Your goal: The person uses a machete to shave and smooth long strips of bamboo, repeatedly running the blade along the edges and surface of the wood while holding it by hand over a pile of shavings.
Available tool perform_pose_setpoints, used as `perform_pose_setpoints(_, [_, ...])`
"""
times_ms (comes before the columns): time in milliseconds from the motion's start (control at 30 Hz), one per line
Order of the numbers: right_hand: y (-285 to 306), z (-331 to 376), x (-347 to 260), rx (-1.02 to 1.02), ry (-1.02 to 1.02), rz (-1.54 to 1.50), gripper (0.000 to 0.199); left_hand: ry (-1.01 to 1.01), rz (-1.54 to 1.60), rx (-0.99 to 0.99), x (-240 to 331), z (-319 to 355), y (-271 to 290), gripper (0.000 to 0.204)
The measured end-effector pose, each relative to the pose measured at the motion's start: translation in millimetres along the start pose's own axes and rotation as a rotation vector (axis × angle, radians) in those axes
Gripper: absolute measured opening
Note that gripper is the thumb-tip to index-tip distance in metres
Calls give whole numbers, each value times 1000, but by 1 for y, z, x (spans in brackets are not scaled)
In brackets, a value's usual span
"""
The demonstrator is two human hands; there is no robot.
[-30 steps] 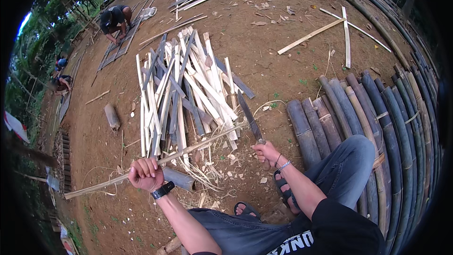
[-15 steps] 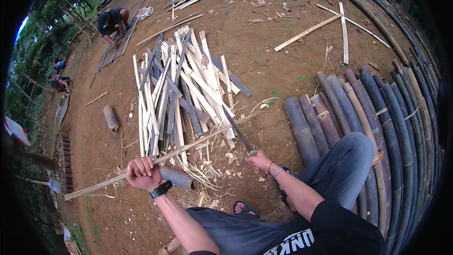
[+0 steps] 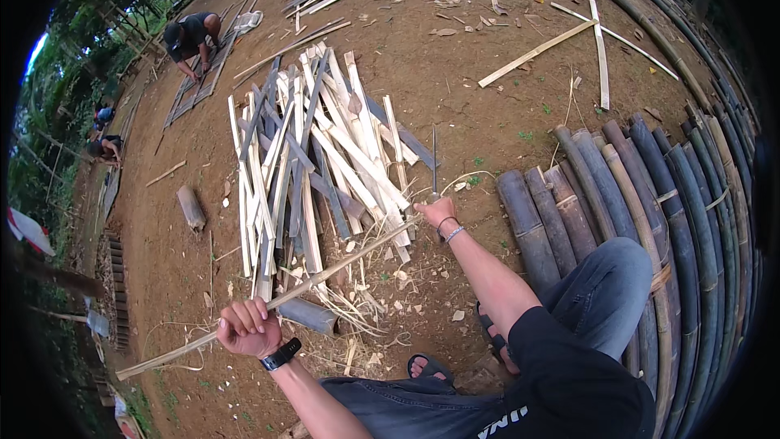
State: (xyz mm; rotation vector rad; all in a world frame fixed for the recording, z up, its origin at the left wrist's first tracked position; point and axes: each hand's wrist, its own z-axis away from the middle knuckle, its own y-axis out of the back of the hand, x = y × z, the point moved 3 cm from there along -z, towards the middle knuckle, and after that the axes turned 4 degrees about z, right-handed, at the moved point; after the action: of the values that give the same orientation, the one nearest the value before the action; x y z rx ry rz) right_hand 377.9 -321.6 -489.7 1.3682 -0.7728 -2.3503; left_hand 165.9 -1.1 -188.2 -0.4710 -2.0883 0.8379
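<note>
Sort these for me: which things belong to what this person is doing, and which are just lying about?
In use:
long bamboo strip, in the left fingers
knife, in the right fingers
pile of split strips, probably: similar material

Lying about, it seems:
short bamboo piece, left
loose pale strips, upper right
dark bamboo poles, right

Outdoor clearing, bare reddish-brown earth ground (image 3: 455, 73), scattered dry leaves (image 3: 444, 32), small green weeds (image 3: 526, 136); dense green trees (image 3: 97, 20) at upper left, a bright sliver of sky (image 3: 36, 53) beside them, soft even daylight over the ground
</note>
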Motion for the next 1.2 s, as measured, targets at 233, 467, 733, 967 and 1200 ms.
perform_pose_setpoints(233, [-4,15,-17,-107,-189,21,46,11,-17,-97,2,3,-13,41])
perform_pose_setpoints(467, [2,15,-25,-53,-221,-131,23,-2,-38,-87,1,6,-17,40])
perform_pose_setpoints(733, [15,16,-30,-39,-97,-134,16,-10,-43,-51,3,4,-15,40])
perform_pose_setpoints(967, [35,39,-68,-142,-7,-333,12,-6,-32,0,-10,7,-9,41])
perform_pose_setpoints(1200, [51,31,-61,-56,146,-85,17,-7,-8,34,-33,-3,-17,43])
